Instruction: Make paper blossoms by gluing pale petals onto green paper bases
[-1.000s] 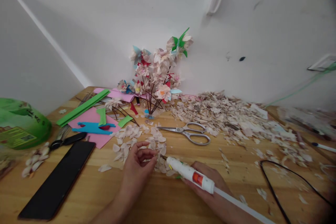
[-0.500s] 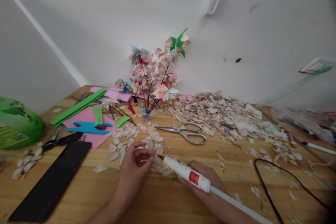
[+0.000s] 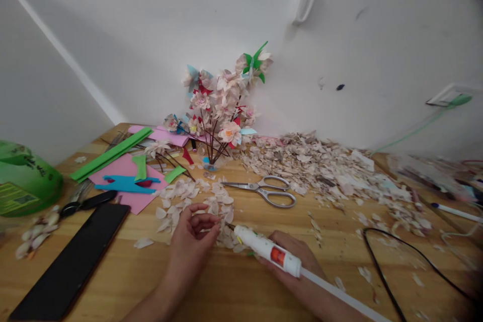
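Far left: green container (image 3: 28, 181) on the worktop (image 3: 226, 289), pale shell-like bits (image 3: 35, 234) near it, then a dark phone (image 3: 71, 264) lying flat, slanting away. Beyond that, green strip (image 3: 113, 155), pink paper (image 3: 136, 202) and a blue cutout (image 3: 128, 185) on the paper.

Next, loose pale petals (image 3: 183, 190), mid worktop; some partly behind the left hand (image 3: 190, 249). Its fingers (image 3: 203, 219) are curled, thumb tip close to them. Can't tell if something small is pinched there. Far side, same stretch: pale flowers (image 3: 228, 105) on dark stems, standing upright.

Scissors (image 3: 264, 188) lie right of the petals, blades pointing left. Nearer, the white glue gun (image 3: 264, 249), nozzle just beside the left fingertips, contact unclear; glue stick (image 3: 332, 287) out the back. Right hand (image 3: 302, 249) is wrapped around the gun.

Far right: heap of dry scraps (image 3: 302, 158), black cable (image 3: 379, 266), pen (image 3: 456, 211).

Step looks like applying glue at the left fingertips. Next move seems to call for a steady left hand, nozzle tip lined up, hot end kept off the skin.
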The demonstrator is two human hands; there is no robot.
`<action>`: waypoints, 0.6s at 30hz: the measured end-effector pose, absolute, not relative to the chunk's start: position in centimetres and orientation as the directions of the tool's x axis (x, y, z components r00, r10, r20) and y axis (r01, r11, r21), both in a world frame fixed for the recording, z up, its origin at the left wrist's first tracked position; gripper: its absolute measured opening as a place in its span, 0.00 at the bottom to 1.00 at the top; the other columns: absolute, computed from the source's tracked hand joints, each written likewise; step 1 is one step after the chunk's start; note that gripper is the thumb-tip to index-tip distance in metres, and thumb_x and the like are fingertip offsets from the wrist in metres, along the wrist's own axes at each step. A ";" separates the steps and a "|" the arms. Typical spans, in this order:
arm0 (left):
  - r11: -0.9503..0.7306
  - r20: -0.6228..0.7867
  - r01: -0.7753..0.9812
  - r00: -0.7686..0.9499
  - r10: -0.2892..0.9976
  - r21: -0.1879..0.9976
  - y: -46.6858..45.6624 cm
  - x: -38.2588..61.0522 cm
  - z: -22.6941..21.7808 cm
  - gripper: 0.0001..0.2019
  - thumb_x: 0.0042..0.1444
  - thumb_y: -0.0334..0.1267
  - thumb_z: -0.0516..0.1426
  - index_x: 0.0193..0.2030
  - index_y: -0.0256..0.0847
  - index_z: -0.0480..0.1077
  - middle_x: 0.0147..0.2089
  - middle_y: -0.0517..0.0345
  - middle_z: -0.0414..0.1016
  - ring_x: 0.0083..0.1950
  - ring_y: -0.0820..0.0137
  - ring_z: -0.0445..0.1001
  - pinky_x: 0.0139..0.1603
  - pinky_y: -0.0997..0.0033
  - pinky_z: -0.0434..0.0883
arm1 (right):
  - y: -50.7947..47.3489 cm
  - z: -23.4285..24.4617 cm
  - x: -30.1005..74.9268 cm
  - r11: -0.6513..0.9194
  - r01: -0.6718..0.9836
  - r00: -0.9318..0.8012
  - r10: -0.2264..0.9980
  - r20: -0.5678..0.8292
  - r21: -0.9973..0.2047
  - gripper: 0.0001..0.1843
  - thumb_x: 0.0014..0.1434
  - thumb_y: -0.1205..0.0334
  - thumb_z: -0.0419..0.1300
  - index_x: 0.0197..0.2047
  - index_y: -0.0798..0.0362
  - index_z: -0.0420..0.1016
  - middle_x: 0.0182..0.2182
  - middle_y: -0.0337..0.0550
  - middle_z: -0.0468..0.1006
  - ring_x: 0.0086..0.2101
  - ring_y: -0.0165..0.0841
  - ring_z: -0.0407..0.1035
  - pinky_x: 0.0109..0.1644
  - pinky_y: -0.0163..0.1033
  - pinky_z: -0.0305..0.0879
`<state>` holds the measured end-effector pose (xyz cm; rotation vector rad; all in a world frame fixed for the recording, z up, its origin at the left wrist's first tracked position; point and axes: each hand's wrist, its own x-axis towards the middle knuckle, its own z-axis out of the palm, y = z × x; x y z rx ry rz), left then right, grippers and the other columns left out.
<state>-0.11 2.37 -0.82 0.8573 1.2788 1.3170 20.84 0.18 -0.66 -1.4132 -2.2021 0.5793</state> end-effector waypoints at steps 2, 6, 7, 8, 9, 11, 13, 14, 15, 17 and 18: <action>0.139 -0.175 -0.196 -0.182 0.968 0.971 2.3 -0.1 -0.8 0.22 0.36 0.33 0.63 0.38 0.41 0.59 0.26 0.63 0.74 0.29 0.73 0.73 0.30 0.75 0.70 | 0.2 -0.6 20.8 0.390 0.732 -0.374 0.915 0.149 -0.558 0.10 0.55 0.56 0.54 0.27 0.51 0.63 0.22 0.38 0.70 0.23 0.32 0.65 0.26 0.34 0.56; 0.145 -0.182 -0.201 -0.184 0.966 0.969 2.3 0.0 -0.8 0.22 0.35 0.33 0.63 0.38 0.41 0.59 0.26 0.63 0.74 0.29 0.73 0.73 0.30 0.75 0.70 | 0.2 -0.6 20.8 0.389 0.732 -0.387 0.913 0.129 -0.559 0.10 0.56 0.55 0.54 0.27 0.51 0.63 0.22 0.38 0.71 0.23 0.32 0.65 0.26 0.34 0.56; 0.143 -0.181 -0.203 -0.186 0.966 0.969 2.3 0.0 -0.8 0.22 0.35 0.33 0.63 0.38 0.41 0.59 0.26 0.63 0.74 0.29 0.73 0.73 0.30 0.75 0.70 | 0.2 -0.7 20.8 0.385 0.733 -0.386 0.914 0.123 -0.560 0.10 0.56 0.55 0.53 0.27 0.51 0.63 0.22 0.38 0.71 0.23 0.32 0.66 0.26 0.34 0.56; 0.140 -0.179 -0.203 -0.191 0.965 0.969 2.4 0.0 -0.8 0.22 0.35 0.33 0.63 0.38 0.41 0.59 0.26 0.63 0.74 0.29 0.73 0.73 0.30 0.75 0.70 | 0.2 -0.7 20.8 0.386 0.733 -0.386 0.914 0.124 -0.560 0.10 0.56 0.55 0.53 0.27 0.51 0.63 0.22 0.38 0.71 0.23 0.32 0.66 0.25 0.34 0.56; 0.137 -0.177 -0.204 -0.196 0.964 0.969 2.4 0.0 -0.8 0.22 0.35 0.33 0.63 0.38 0.41 0.59 0.26 0.63 0.74 0.29 0.73 0.73 0.30 0.75 0.69 | 0.3 -0.6 20.9 0.390 0.732 -0.388 0.913 0.128 -0.559 0.11 0.56 0.55 0.53 0.26 0.50 0.62 0.22 0.38 0.70 0.23 0.32 0.66 0.25 0.34 0.56; 0.131 -0.173 -0.211 -0.200 0.964 0.969 2.4 0.0 -0.8 0.22 0.35 0.34 0.64 0.37 0.41 0.60 0.26 0.63 0.74 0.29 0.73 0.73 0.30 0.74 0.69 | 0.3 -0.5 20.9 0.392 0.734 -0.378 0.914 0.146 -0.554 0.11 0.56 0.55 0.52 0.25 0.50 0.62 0.21 0.37 0.70 0.23 0.33 0.66 0.25 0.34 0.56; 0.133 -0.174 -0.216 -0.184 0.967 0.967 2.4 -0.1 -0.8 0.22 0.35 0.34 0.64 0.37 0.41 0.60 0.26 0.63 0.74 0.28 0.73 0.73 0.30 0.74 0.69 | 0.3 -0.2 20.9 0.380 0.735 -0.354 0.921 0.161 -0.562 0.12 0.56 0.54 0.53 0.25 0.50 0.62 0.21 0.38 0.70 0.23 0.33 0.66 0.24 0.34 0.57; 0.136 -0.175 -0.216 -0.171 0.970 0.967 2.3 -0.1 -0.8 0.22 0.35 0.34 0.64 0.37 0.41 0.60 0.26 0.63 0.74 0.28 0.73 0.73 0.30 0.74 0.69 | 0.3 -0.1 20.9 0.366 0.735 -0.336 0.928 0.163 -0.571 0.11 0.56 0.54 0.53 0.26 0.50 0.63 0.21 0.38 0.71 0.23 0.34 0.67 0.24 0.34 0.58; 0.140 -0.175 -0.212 -0.158 0.972 0.967 2.3 -0.1 -0.8 0.21 0.34 0.34 0.64 0.37 0.41 0.60 0.26 0.63 0.75 0.28 0.73 0.73 0.30 0.74 0.69 | 0.4 0.0 21.0 0.346 0.735 -0.313 0.936 0.161 -0.583 0.11 0.56 0.54 0.53 0.26 0.51 0.64 0.22 0.39 0.72 0.23 0.34 0.67 0.25 0.34 0.58; 0.141 -0.171 -0.203 -0.137 0.976 0.969 2.2 0.0 -0.8 0.21 0.34 0.33 0.64 0.37 0.41 0.61 0.26 0.62 0.75 0.28 0.72 0.73 0.30 0.74 0.69 | 0.6 0.0 21.4 0.287 0.739 -0.243 0.957 0.157 -0.610 0.12 0.56 0.53 0.54 0.26 0.51 0.66 0.22 0.40 0.73 0.23 0.34 0.68 0.25 0.35 0.61; 0.142 -0.171 -0.203 -0.129 0.977 0.969 2.2 0.0 -0.8 0.21 0.34 0.33 0.64 0.37 0.41 0.61 0.26 0.63 0.75 0.28 0.72 0.73 0.30 0.74 0.69 | 0.9 -0.2 21.7 0.247 0.741 -0.195 0.969 0.152 -0.624 0.12 0.56 0.53 0.53 0.27 0.51 0.68 0.23 0.40 0.75 0.24 0.35 0.69 0.27 0.36 0.63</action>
